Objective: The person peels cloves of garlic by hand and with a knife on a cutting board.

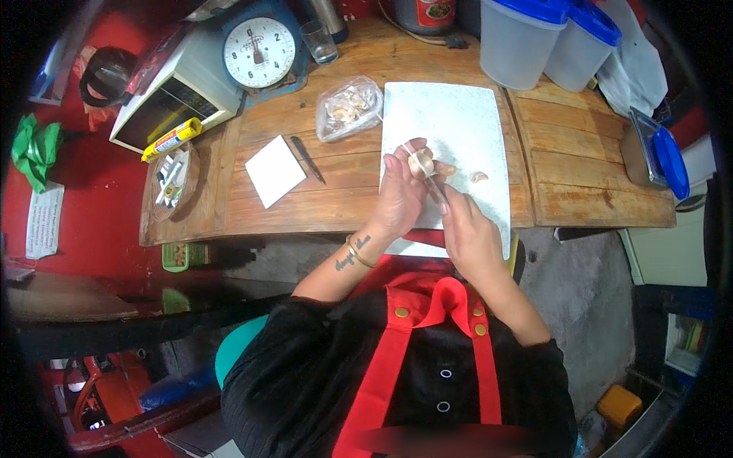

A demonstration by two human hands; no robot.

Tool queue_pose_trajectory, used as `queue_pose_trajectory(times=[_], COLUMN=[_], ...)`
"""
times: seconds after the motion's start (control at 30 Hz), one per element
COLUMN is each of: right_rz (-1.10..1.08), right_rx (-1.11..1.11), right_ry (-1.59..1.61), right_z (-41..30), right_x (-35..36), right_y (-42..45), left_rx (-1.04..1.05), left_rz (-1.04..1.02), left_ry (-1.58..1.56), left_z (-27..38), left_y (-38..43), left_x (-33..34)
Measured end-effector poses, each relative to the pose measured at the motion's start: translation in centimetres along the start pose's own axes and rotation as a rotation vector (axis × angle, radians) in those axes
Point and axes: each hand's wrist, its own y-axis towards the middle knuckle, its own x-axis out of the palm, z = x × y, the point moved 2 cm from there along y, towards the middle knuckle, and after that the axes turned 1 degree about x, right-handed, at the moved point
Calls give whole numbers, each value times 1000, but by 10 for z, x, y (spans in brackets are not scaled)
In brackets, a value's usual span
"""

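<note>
My left hand (402,192) holds a partly broken garlic bulb (421,162) above a white cutting board (444,111). From the right, my right hand (471,226) grips a small tool, seemingly a knife (436,190), with its tip up against the bulb. Its handle is hidden inside my fingers. On the board, right of the bulb, lies a loose garlic clove (479,177). The board's near end juts past the table edge towards my red apron (378,378). A clear plastic bag of garlic (349,109) sits beyond the board's left side.
On the wooden table (343,197) are a white notepad (275,171), a pen (307,160) and a basket of small items (170,183). A dial scale (259,52), a drinking glass (319,43) and blue-lidded plastic containers (520,46) stand at the back.
</note>
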Motion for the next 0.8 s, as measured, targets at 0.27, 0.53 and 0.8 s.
queue_pose_trajectory(times=[0.27,0.53,0.8], right_rz=[-17,-47,-52], right_rx=[97,195,349], right_ry=[-63,-319,571], right_z=[-13,-5,18], right_x=[10,24,20], right_y=[2,1,5], left_rx=[12,-118,-53], left_rz=[47,136,-47], left_ry=[-23,-95,67], left_z=[-2,-14,-29], left_y=[3,10,25], left_x=[-1,9,-18])
